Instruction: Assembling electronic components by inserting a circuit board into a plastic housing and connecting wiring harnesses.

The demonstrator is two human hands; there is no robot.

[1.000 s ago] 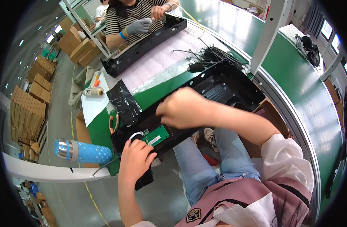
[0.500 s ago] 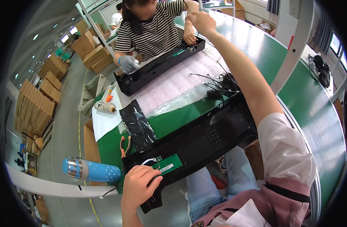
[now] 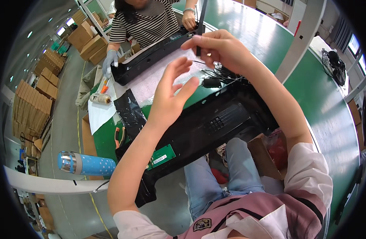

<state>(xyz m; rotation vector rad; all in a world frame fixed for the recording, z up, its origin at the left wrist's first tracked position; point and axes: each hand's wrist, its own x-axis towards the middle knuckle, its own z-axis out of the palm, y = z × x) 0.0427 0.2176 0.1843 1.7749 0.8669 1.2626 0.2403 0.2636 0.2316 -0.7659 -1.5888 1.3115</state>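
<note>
Both my hands are raised above a long black plastic housing that lies slanted across my lap and the bench edge. My left hand holds nothing, its fingers apart. Half curled, my right hand has its thumb and index finger pointing left. A thin black bar stands upright behind those fingertips; whether they touch it I cannot tell. A green circuit board lies at the housing's left end, partly behind my left forearm. Black cables with pale connectors bunch at the housing's far edge, below my right hand.
Across the green bench, a person in a striped top handles another black housing on pink foam sheet. At left are pliers, black plastic film, a glue bottle and a blue flask. A white post rises at right.
My left hand has left the circuit board and risen toward the middle. My right hand has come down and nearer, its fingers loosening. The other person's gloved hand has moved left.
</note>
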